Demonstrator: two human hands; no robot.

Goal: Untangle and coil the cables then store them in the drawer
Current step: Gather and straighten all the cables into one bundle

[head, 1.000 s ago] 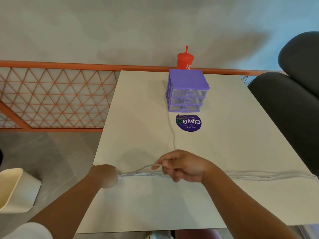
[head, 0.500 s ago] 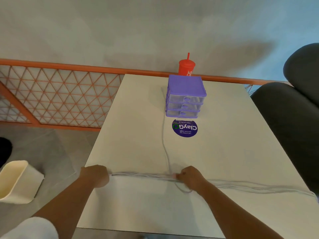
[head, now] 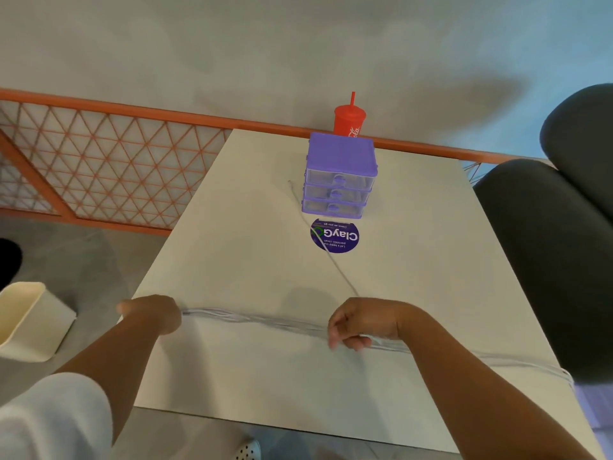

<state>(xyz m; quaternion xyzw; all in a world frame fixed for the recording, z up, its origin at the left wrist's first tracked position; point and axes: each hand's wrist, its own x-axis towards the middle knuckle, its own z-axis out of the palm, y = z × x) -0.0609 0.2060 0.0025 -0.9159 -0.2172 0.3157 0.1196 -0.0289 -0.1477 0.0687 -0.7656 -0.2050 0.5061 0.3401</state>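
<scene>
Item, cables [head: 258, 320]: a pale bundle of several strands lying flat on the white table [head: 232, 376]. Its long axis runs left to right across the near part, and it trails off the right edge by the dark chair [head: 547, 244]. Item, left hand [head: 151, 313]: at the table's left edge, we see its back closed in a fist round the bundle's end, with the thumb sticking out leftward and the fingertips hidden. Item, right hand [head: 361, 322]: over the bundle, right of the middle, with its fingers [head: 333, 340] curled down and pinching the strands. Item, loose strand [head: 331, 260]: one cable leaving the bundle at the right hand and running away from us over the round purple sticker [head: 345, 235], ending just left of the purple drawer unit [head: 338, 180], whose three drawers all look closed. Also noted are a red cup [head: 350, 119] behind the unit and a cream bin [head: 30, 322] on the floor to the left. We judge the work to be at the straightening stage, with no coil yet made. The relation that counts is that the bundle lies crosswise between our two grips, while the loose strand lies straight ahead of the right fingers. The right hand is therefore the nearer one to draw it in, and the drawer unit stands well apart from both hands
</scene>
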